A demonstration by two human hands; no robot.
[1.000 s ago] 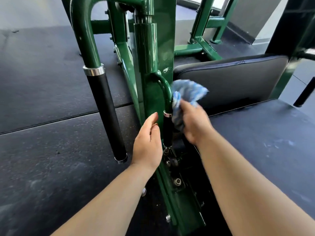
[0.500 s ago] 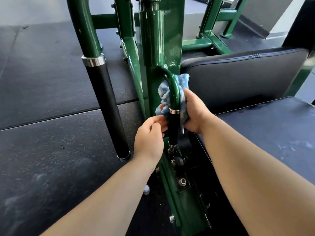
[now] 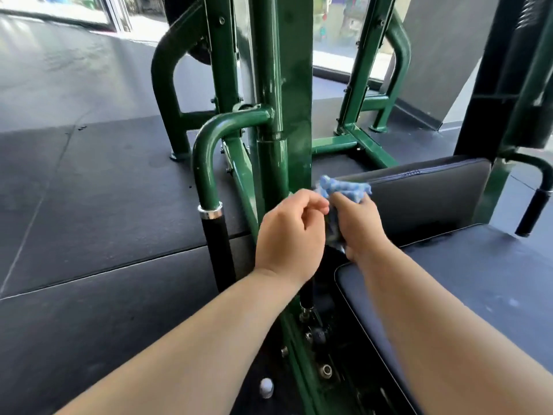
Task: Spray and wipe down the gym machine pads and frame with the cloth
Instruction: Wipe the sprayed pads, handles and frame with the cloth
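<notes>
A blue-and-white cloth (image 3: 344, 188) is bunched around the small curved handle beside the green upright post (image 3: 284, 115) of the gym machine. My right hand (image 3: 360, 232) grips the cloth from the right, wrapping it round that handle, which is mostly hidden. My left hand (image 3: 290, 235) is curled in front of the post, and its fingertips pinch the cloth's left edge. Just behind the hands stands the black back pad (image 3: 425, 193). The black seat pad (image 3: 466, 298) lies under my right forearm.
A longer green handle with a chrome ring and black grip (image 3: 215, 244) hangs to the left of my hands. Another black-gripped handle (image 3: 535, 214) is at far right. Bolts and a knob (image 3: 317, 336) sit low on the frame. A small white object (image 3: 266, 387) lies on the black rubber floor (image 3: 89, 235).
The view has tilted up, showing more of the frame. The cloth went from loose beside the handle to wrapped around it. My left hand closed in and curled onto the cloth's edge.
</notes>
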